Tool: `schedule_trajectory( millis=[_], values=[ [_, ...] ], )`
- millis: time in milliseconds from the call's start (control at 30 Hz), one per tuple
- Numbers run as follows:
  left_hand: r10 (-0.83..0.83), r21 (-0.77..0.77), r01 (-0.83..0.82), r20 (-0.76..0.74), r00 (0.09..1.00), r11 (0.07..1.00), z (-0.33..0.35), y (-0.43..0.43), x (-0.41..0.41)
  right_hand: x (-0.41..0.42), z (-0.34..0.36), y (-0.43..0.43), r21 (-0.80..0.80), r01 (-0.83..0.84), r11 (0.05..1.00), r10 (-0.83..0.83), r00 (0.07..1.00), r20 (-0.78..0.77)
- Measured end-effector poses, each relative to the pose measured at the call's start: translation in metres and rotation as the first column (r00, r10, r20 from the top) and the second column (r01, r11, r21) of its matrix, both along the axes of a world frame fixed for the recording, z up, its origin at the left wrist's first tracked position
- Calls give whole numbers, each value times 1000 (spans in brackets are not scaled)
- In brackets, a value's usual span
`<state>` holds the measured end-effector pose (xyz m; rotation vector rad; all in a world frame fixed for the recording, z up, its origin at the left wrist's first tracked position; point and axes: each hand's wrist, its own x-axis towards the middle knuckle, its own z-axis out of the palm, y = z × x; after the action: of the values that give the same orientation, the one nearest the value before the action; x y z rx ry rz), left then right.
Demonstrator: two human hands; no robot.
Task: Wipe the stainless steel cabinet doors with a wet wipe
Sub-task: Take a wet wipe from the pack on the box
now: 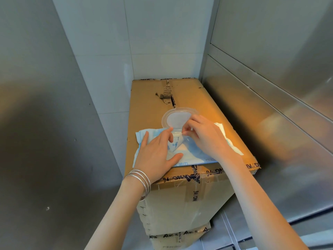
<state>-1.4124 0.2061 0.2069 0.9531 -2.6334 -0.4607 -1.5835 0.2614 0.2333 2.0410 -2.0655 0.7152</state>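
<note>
Left hand (155,154) flat, pressing blue-white wipe pack (182,152); right hand (205,136) fingers pinched at its flipped-open lid (175,119)

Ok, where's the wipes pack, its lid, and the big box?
wipes pack (182,156), head view, on the blue wrapper between the hands
lid (175,117), head view, middle of the flipped-open clear flap
cardboard box (149,101), head view, bare top panel

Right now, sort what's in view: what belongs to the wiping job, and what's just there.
For the job:
wet wipe pack, lid flipped open
left hand steadying pack
right hand pinching at the opening
steel cabinet door

Just there:
cardboard box under the pack
bracelets
tiled wall
</note>
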Motion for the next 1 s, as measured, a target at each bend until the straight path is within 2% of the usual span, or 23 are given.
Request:
schedule_trajectory(
  millis=[133,267,367,433,533,600,667,867,1000],
  values=[
    [-91,-10,91,-29,995,996,2,-2,8,2,-1,-12,-4,-20,1000,20,999,39],
    [-154,-68,155,15,988,986,-1,-5,11,0,0,-15,39,-43,998,30,956,290],
    [-129,-42,127,-41,991,991,-3,-6,11,-4,4,-8,77,-95,992,50,890,454],
    [-100,-6,100,-109,989,995,-3,-6,11,-7,5,-2,78,-94,993,43,868,495],
    [-35,41,43,-181,983,998,-1,-4,11,-10,1,6,147,-32,989,-25,928,372],
    [-24,44,32,-174,984,998,-2,-4,10,-7,-4,8,216,-8,976,-45,970,239],
    [-21,48,29,-166,986,998,-2,-4,10,-4,-7,7,239,9,971,-52,984,173],
    [-28,52,36,-142,990,998,0,-3,10,1,-7,5,245,28,969,-71,983,169],
    [-40,40,46,-132,990,998,0,-4,11,6,-11,4,192,62,979,-81,993,90]
  ],
)
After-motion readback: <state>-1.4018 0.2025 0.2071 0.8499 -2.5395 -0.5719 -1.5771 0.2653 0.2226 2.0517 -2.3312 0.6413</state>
